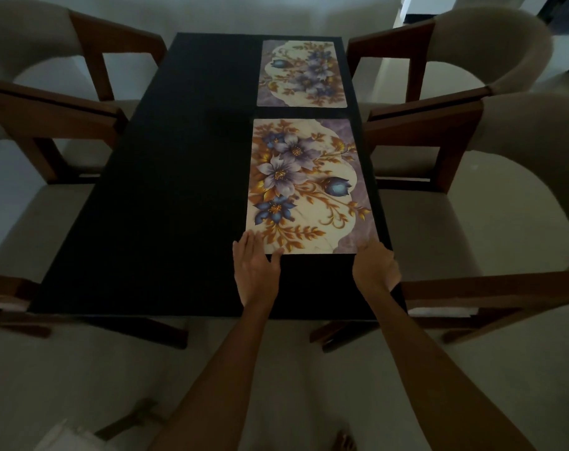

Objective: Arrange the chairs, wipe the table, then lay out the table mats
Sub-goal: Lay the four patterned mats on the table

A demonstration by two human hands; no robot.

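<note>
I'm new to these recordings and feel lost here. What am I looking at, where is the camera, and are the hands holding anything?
This is one picture from a camera worn on a person's head, looking down at their own bare arms; no machine is involved. They stand at the end of a dark table with upholstered wooden chairs along both sides. Two floral table mats lie along its right side: the far mat and the near mat. The left hand rests flat on the near mat's left corner. The right hand is at its right corner, but its fingers are hidden, so whether it grips is unclear.
</note>
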